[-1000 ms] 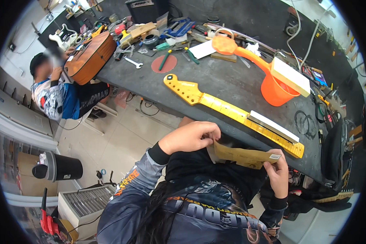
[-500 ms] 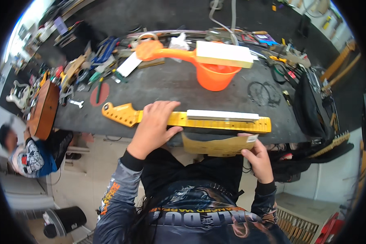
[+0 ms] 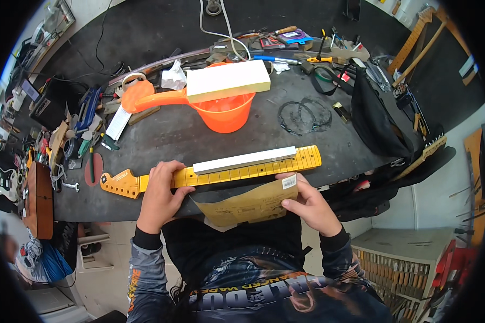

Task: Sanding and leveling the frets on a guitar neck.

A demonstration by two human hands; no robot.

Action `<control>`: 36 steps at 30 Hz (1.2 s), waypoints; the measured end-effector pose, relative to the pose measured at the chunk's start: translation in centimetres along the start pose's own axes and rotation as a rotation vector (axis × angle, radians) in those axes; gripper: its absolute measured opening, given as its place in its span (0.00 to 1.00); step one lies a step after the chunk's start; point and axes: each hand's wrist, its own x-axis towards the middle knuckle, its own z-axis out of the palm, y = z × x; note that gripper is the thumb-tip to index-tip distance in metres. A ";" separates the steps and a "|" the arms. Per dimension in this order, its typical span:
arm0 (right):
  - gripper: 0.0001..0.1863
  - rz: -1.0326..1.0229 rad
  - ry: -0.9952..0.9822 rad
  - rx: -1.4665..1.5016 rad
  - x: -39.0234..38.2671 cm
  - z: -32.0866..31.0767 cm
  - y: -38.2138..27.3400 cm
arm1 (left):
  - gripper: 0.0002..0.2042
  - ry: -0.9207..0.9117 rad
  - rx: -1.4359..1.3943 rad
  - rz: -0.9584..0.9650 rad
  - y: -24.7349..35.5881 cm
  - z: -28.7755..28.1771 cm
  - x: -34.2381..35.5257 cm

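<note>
A yellow guitar neck lies along the bench's near edge, its headstock to the left. On its fretboard rests a long, straight silver-white bar. My left hand is closed round the neck near the headstock end, fingers over the top and thumb on the near side. Between thumb and fingers, my right hand pinches the right end of a brown sheet of sandpaper with a white label. The sheet hangs in front of the neck, its left corner close to my left thumb.
Behind the neck stands an orange dipper with a white-and-yellow block across its top. Coiled dark strings and a black bag lie to the right. Tools crowd the bench's back; a person sits at left.
My view has turned, so the bench things appear further left. The sandpaper's left end has come nearer my left thumb. Both hands keep their holds.
</note>
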 end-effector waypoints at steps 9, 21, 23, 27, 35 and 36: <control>0.31 -0.041 -0.028 -0.016 2.7 -0.2 0.2 | 0.30 0.020 -0.055 -0.023 -1.5 -0.5 2.0; 0.29 -0.065 -0.046 0.028 5.6 1.5 0.2 | 0.35 0.049 0.005 -0.024 -4.9 -1.7 2.7; 0.27 -0.067 -0.032 0.022 5.7 1.5 -0.1 | 0.34 0.066 0.013 0.021 -5.1 -1.6 2.7; 0.25 -0.083 -0.085 -0.024 3.9 2.5 -2.8 | 0.36 0.120 0.027 0.131 -3.6 -1.7 2.7; 0.20 -0.047 -0.094 0.119 3.0 5.1 -2.2 | 0.66 0.016 -1.141 -0.117 0.0 -1.3 -5.9; 0.18 -0.062 -0.071 0.106 3.3 5.6 -2.2 | 0.66 0.023 -1.141 -0.122 0.3 -1.3 -6.7</control>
